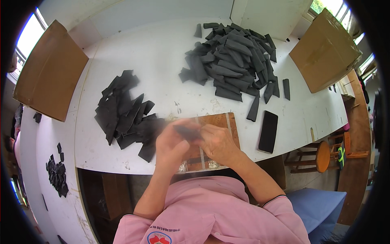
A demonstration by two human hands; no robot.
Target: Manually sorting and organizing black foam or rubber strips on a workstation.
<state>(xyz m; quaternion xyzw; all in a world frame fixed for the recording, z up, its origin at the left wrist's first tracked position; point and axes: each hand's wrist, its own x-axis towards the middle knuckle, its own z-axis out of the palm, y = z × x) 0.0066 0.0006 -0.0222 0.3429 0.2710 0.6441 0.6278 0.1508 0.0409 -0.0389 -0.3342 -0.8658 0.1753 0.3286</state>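
Both of my hands meet over a brown wooden board [222, 122] at the table's near edge. A small dark grey fabric piece [187, 132] is between them. My left hand [172, 140] curls around its left side, somewhat blurred. On the other side, my right hand [219, 142] pinches the same piece with bent fingers. Just left of my hands lies a loose heap of flat black fabric pieces [122, 110]. Farther off, toward the right, is a large pile of rolled, tube-shaped dark grey pieces [235, 57].
A black phone [268, 132] lies right of the board. Cardboard boxes stand at the left [50, 71] and right [325, 51] of the white table [150, 49]. Small black scraps [57, 175] sit on the far-left surface. A wooden stool [323, 156] is on the floor at right.
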